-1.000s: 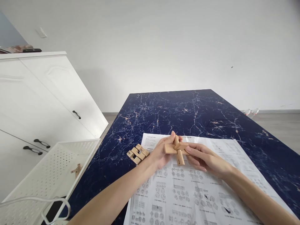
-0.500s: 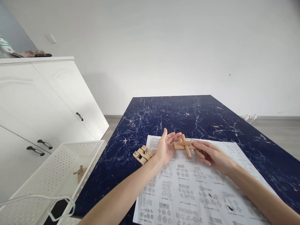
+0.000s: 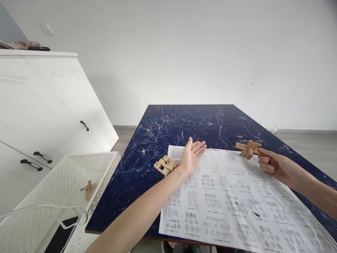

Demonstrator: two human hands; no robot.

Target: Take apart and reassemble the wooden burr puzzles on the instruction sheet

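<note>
My right hand (image 3: 279,166) grips one arm of a wooden cross-shaped interlocking puzzle (image 3: 249,149) and holds it above the far right part of a paper sheet. The sheet (image 3: 210,225) is covered in small printed diagrams and has a few small dark tears. Over its far left part my left hand (image 3: 192,157) is held palm up, fingers stretched out, nothing in it. To the left of that wrist, several small numbered wooden pieces (image 3: 165,166) lie grouped on the table, partly beside the sheet's edge.
A dark blue marble-patterned table (image 3: 189,123) bears all this. On the left stand a white perforated bin (image 3: 110,168) with a small wooden puzzle (image 3: 89,189) and a white cable (image 3: 39,207), and a white cabinet (image 3: 52,102). Behind is a pale wall (image 3: 184,52).
My right hand has carried the wooden cross puzzle away to the right and turned it. My left hand, formerly touching it, stays near the same spot. The view has shifted slightly.
</note>
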